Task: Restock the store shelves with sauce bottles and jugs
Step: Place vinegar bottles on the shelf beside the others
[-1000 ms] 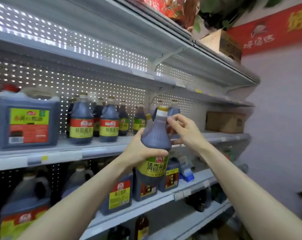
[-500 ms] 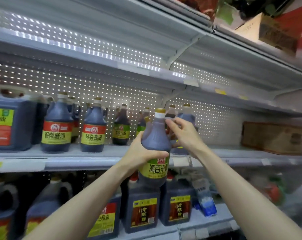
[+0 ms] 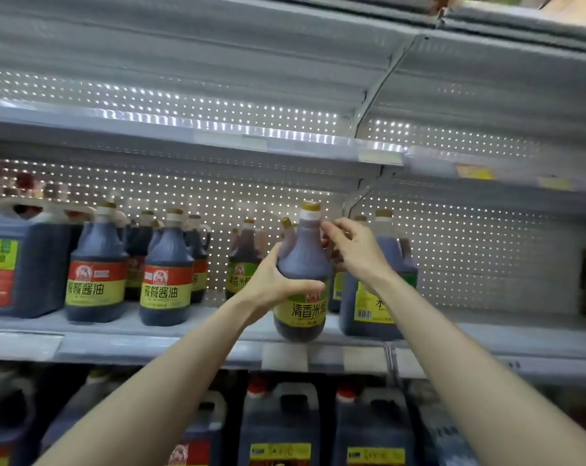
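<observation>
Bottle: dark rounded plastic, above shelf front edge.
Left hand: wraps belly, covering label edge.
Right hand: at neck; grip indiscernible.

Dim, light glinting through perforated back panel, blurred wide-angle edges

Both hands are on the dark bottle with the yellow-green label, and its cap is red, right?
Not quite. The head view shows the cap is gold, not red. The left hand and right hand are both on the dark bottle with the yellow-green label.
</observation>
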The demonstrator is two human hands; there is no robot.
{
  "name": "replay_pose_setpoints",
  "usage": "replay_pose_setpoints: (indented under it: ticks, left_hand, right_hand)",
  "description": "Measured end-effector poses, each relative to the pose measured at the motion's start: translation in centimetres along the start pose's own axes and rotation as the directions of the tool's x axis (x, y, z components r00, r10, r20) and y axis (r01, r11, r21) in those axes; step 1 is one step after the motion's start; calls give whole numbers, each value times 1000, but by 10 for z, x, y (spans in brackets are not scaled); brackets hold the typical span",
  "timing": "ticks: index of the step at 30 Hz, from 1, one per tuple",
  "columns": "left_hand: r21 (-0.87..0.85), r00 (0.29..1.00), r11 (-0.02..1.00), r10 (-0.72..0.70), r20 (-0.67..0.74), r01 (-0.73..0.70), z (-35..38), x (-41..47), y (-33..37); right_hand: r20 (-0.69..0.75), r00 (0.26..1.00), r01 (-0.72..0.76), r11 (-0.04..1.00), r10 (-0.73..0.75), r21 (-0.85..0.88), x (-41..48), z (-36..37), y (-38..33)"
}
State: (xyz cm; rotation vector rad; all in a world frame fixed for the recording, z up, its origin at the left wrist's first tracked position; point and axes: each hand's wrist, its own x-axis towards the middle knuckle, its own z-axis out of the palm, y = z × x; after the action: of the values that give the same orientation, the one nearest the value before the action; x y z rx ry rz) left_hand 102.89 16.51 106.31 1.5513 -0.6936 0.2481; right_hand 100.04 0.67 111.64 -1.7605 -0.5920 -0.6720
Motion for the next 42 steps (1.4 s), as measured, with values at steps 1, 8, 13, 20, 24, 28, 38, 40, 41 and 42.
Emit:
replay_pose_setpoints:
  ticks: [1,8,13,20,24,28,38,40,41,42]
  left_hand:
    - [11,1000,1000,-8,1,8,-1,7,-5]
    - [37,998,998,-56,27,55,-7,46,-32]
    - [8,997,997,-76,25,76,-6,59,-43]
    - [-29,989,989,-144,39,145,-10,62,-54]
    - [-27,985,985,-172,30,173,-10,64,-57]
    - [-31,981,980,-195,-22,194,-7,62,-62]
    - [-113,961,979,-189,-204,169,6,29,-72]
    - [-129,956,976,-201,-213,176,10,25,-74]
    - [-133,956,976,-199,-214,173,11,23,-74]
    - [-132,957,977,-191,-216,165,12,22,-73]
  right_hand:
    - [-1,1000,2,1000,-2,1,6,0,6]
    - [-26,999,-31,999,30,-37,37,2,43]
    - [-20,999,-42,998,41,-51,51,3,59]
    - [-31,995,-96,990,93,-101,61,10,77]
    - [-70,990,-129,983,120,-134,65,16,83]
    - [-79,982,-182,976,173,-122,60,17,92]
    - [1,945,-325,941,326,90,5,41,133]
    - [-2,936,-351,932,353,89,1,47,145]
    - [-4,934,-356,932,357,75,1,48,149]
    - [-2,935,-354,933,355,69,2,50,154]
